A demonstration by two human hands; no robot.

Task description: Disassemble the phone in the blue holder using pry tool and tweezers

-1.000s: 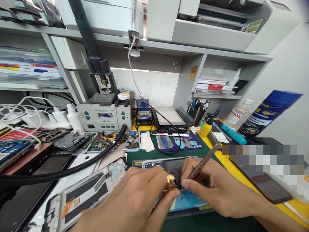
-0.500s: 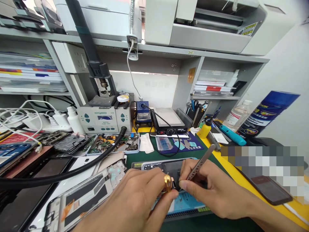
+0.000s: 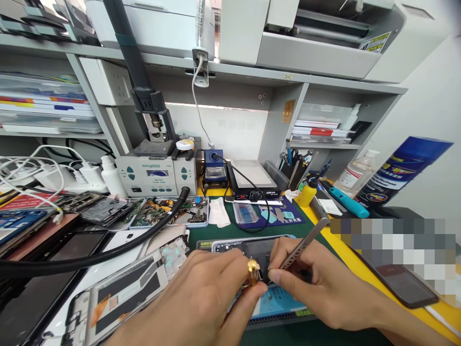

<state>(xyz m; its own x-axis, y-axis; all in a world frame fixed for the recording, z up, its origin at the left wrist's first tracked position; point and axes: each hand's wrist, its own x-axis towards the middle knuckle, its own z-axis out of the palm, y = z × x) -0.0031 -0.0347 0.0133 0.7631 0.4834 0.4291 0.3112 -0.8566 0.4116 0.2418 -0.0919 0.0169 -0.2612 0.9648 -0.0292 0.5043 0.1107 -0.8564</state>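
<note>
An opened phone [image 3: 248,249] lies on the green mat [image 3: 223,229] in front of me. My left hand [image 3: 201,302] is closed round a tool with a gold-coloured cap [image 3: 252,268], pressed down at the phone's middle. My right hand [image 3: 317,283] pinches metal tweezers [image 3: 306,242], whose tips point down into the phone beside the gold cap. Both hands cover most of the phone's lower half, where a blue part [image 3: 279,295] shows.
A hot-air station [image 3: 156,173] with a thick black hose [image 3: 108,252] stands at the back left, beside a parts tray [image 3: 169,211]. A phone frame [image 3: 126,288] lies at left. A dark phone [image 3: 405,283], a blue can [image 3: 399,170] and a yellow bottle [image 3: 307,192] sit at right.
Both hands stay on the phone with the same grips. The view has shifted slightly; the tweezers' tilt changed a little.
</note>
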